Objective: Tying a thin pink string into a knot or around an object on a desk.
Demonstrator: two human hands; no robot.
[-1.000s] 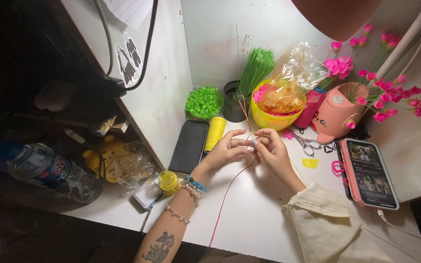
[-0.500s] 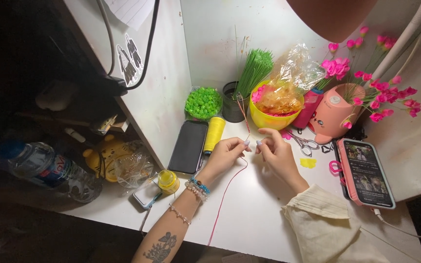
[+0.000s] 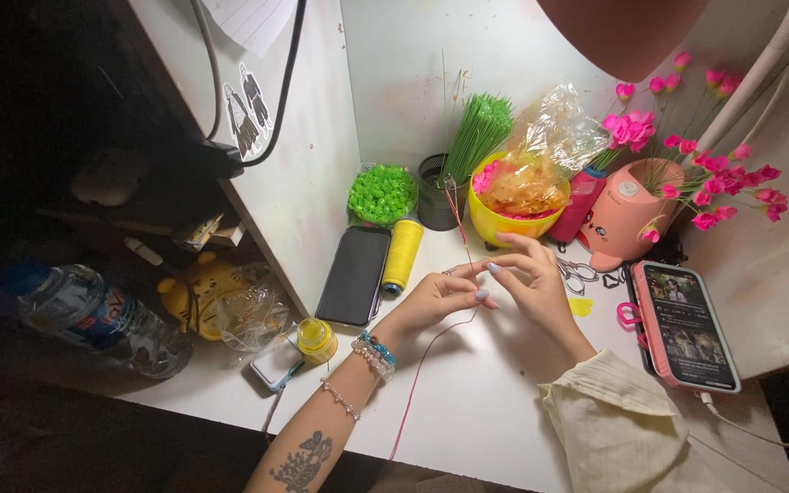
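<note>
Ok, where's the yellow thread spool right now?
In the head view, the yellow thread spool lies on the table left of the hands, between the dark phone and the yellow bowl, below the green beads.

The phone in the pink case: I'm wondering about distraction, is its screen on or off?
On. The phone in the pink case lies face up right of the right hand, its screen lit with a picture.

A thin pink-red thread (image 3: pixel 422 370) runs taut from frame centre diagonally down to the white desk's lower edge.

home craft desk: white desk (image 3: pixel 495 402), thread spool (image 3: pixel 403 255), bead tub (image 3: pixel 382 194), pink flower pot (image 3: pixel 627 212), phones.
</note>
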